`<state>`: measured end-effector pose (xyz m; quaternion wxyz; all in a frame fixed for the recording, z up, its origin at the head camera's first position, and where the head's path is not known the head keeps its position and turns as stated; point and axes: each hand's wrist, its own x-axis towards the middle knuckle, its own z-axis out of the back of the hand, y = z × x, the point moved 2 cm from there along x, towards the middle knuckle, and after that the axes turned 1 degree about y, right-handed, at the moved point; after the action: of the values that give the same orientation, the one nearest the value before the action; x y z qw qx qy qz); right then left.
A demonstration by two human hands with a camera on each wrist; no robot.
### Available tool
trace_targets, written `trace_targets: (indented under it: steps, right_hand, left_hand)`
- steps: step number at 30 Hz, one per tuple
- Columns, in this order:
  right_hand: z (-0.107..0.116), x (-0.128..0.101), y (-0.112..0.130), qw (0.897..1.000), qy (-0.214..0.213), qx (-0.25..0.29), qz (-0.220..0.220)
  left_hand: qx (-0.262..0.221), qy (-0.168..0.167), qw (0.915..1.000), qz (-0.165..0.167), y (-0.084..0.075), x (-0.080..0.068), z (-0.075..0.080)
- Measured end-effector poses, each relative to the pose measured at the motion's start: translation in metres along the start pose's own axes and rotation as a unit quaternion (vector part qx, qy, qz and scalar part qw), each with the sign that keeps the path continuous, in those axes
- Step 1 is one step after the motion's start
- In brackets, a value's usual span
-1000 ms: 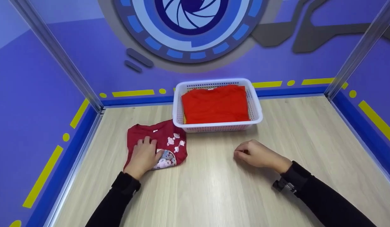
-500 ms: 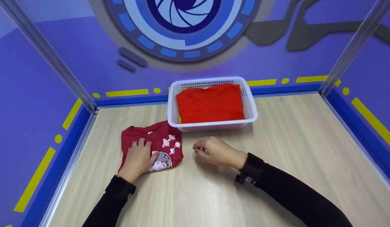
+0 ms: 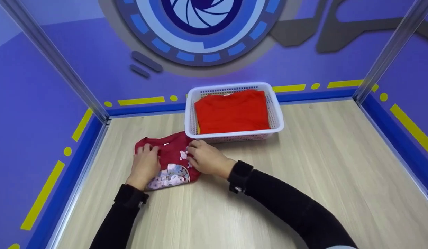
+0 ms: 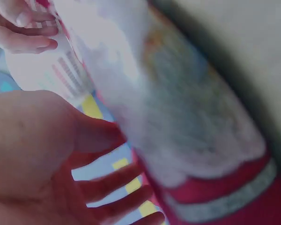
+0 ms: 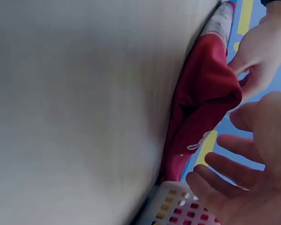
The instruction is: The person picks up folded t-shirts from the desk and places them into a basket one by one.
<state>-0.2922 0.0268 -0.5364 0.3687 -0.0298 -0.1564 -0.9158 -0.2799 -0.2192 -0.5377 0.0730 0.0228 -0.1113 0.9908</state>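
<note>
A folded dark red cotton T-shirt with a pale printed motif (image 3: 167, 160) is found lying on the light wood-grain counter (image 3: 303, 166), toward its left side, with one corner just beside the front left corner of a white perforated plastic basket (image 3: 279, 117). A folded bright red garment (image 3: 231, 110) is seen lying flat inside the basket, filling most of it.

The left hand (image 3: 144, 166) is laid on the left half of the dark red T-shirt, fingers pointing away from the person. In the left wrist view its fingers (image 4: 117, 183) are seen spread and fairly straight, so its grip is recorded as wide and holding nothing.

The right hand (image 3: 207, 159) is placed at the right edge of the same T-shirt, close to the basket's front wall. In the right wrist view its fingers (image 5: 225, 164) appear loosely extended beside a raised fold of the red cloth; the view is blurred, and whether the cloth is pinched cannot be told.

Black sleeves (image 3: 290, 204) are worn on both arms.
</note>
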Motion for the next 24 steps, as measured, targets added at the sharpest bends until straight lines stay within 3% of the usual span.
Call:
trace_targets:
  steps: [8, 17, 21, 24]
  right_hand:
    - [-0.017, 0.014, -0.003, 0.992, 0.118, -0.010, -0.041]
    - [-0.016, 0.007, -0.004, 0.987, 0.152, -0.014, -0.045]
    - [-0.013, 0.003, 0.000, 0.988, 0.147, -0.020, -0.042]
    - [-0.014, -0.003, 0.005, 0.988, 0.146, -0.038, -0.029]
  left_hand:
    - [-0.016, 0.028, 0.9995, -0.003, 0.008, 0.004, 0.000]
    - [-0.005, 0.049, 0.9986, -0.020, 0.005, 0.004, 0.004]
    - [0.021, 0.018, 0.9983, -0.051, 0.015, 0.007, -0.013]
    - [0.031, 0.024, 0.9976, -0.058, 0.012, 0.003, -0.013]
